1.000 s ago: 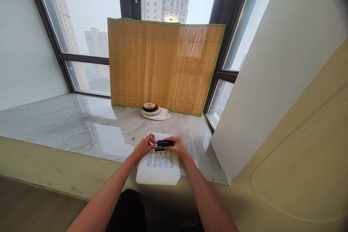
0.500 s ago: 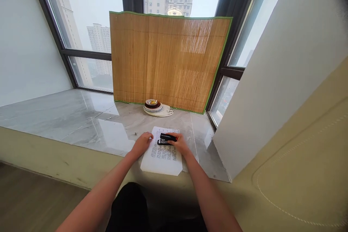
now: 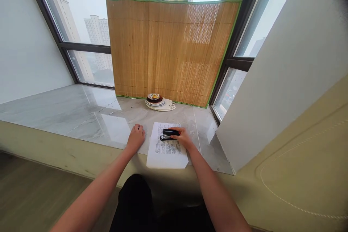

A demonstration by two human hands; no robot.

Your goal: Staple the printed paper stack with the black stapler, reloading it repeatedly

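Observation:
My right hand (image 3: 182, 137) is closed on the rear of a black stapler (image 3: 170, 132), whose upper arm stands apart from its base at the left end. Beneath the stapler lie printed paper sheets (image 3: 165, 157), their near edge jutting over the front of the sill. To the left of the paper, my left hand (image 3: 136, 137) rests on the stone with its fingers closed together. A tiny grey piece (image 3: 138, 127) shows at its fingertips; too little of it is visible to tell its kind.
Behind the hands, a stack of plates (image 3: 154, 100) stands on the grey stone sill (image 3: 81, 110), beside an oval white plate (image 3: 170, 105). A bamboo mat (image 3: 168, 54) with green edging leans against the window. A white wall (image 3: 261, 90) bounds the right side.
My left hand has left the paper's edge, moved left and closed over the small grey piece on the sill. My right hand still holds the stapler above the paper. The view has tilted down slightly.

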